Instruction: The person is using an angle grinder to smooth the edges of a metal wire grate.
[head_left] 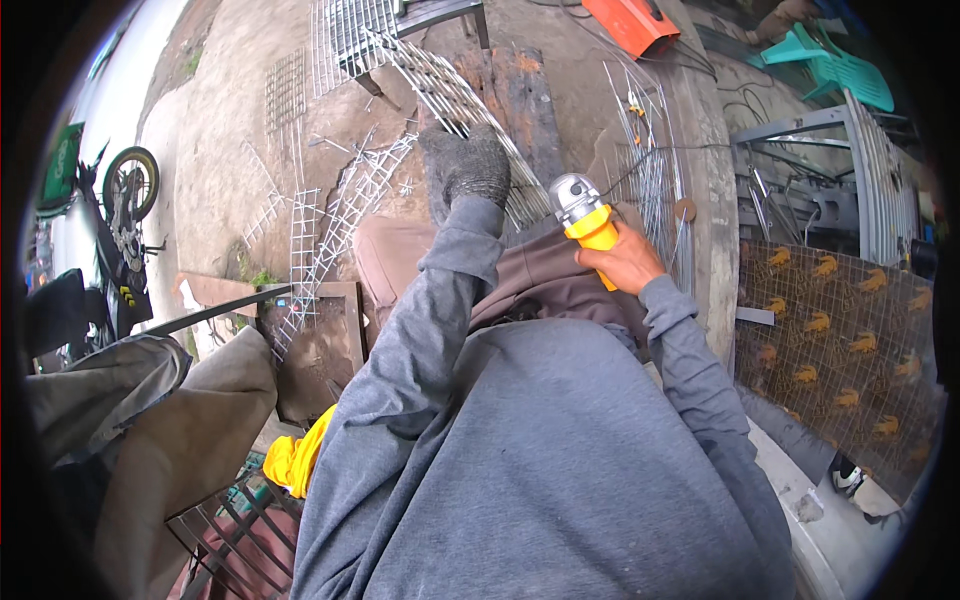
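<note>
My left hand (468, 165), in a dark grey knit glove, closes over the edge of a long bundle of metal bars (440, 88). Those bars slant from a metal table at the top down to my lap. Bare and closed, my right hand (628, 258) grips the yellow body of an angle grinder (592, 222). The grinder's silver head points up and left, close to the lower end of the bars. Its cutting disc cannot be made out. The gloved fingertips are partly hidden.
Welded wire lattices (350, 195) lie on the ground to the left, with thin rods (650, 140) on the right. An orange machine (632, 25) stands at the top. A patterned sheet (835, 345), metal frame (860, 170) and green plastic chair (830, 62) are right; a motorcycle (125, 215) is left.
</note>
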